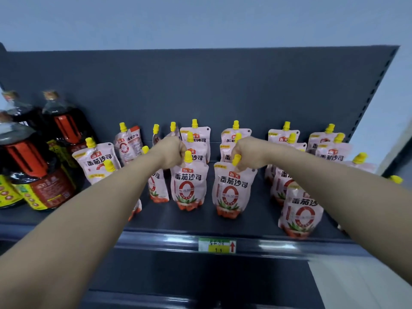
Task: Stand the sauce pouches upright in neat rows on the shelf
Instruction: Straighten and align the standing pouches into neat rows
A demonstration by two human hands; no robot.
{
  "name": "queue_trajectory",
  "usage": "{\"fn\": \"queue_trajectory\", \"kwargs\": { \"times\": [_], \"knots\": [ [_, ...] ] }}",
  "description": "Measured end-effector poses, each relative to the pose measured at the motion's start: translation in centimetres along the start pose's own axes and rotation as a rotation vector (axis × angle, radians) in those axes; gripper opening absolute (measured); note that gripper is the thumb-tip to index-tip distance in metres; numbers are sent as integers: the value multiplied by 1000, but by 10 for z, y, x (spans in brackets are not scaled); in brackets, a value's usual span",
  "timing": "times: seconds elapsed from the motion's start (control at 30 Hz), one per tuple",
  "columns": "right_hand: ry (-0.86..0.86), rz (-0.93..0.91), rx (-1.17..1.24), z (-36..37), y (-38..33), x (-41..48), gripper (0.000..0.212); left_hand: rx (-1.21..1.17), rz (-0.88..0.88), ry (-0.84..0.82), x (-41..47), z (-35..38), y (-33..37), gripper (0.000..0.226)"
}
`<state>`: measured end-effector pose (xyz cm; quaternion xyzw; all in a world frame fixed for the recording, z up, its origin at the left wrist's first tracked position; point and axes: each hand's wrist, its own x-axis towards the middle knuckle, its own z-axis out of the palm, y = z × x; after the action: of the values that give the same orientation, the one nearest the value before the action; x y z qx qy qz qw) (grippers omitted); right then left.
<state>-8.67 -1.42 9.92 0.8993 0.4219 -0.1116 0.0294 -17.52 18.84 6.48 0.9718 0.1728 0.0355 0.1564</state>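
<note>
While each pouch hung upright below its fist, the left hand (171, 152) pinched the left pouch (189, 186) and the right hand (247, 153) the right pouch (231, 188) at the top by the spout, both over the shelf (178, 219).

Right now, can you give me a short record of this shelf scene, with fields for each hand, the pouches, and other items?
left hand: closed on the top of a front pouch, beside its yellow cap
right hand: closed on the cap of the neighbouring pouch
both held pouches: upright on the shelf
other pouches: several rows, some tilted or turned at left
left side: dark sauce bottles
shelf edge: price tag
</note>
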Motion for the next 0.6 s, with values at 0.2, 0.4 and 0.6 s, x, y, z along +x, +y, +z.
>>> {"fn": "queue_trajectory", "kwargs": {
  "times": [0.2, 0.4, 0.6],
  "knots": [
    [39, 137, -34, 0, 11, 10, 38, -17, 7, 33, 13, 2, -4, 41],
    [74, 193, 42, 1, 12, 20, 40, -44, 4, 26, 24, 3, -10, 38],
    [72, 216, 68, 1, 9, 23, 39, -55, 13, -32, 23, 1, -14, 33]
  ]
}}
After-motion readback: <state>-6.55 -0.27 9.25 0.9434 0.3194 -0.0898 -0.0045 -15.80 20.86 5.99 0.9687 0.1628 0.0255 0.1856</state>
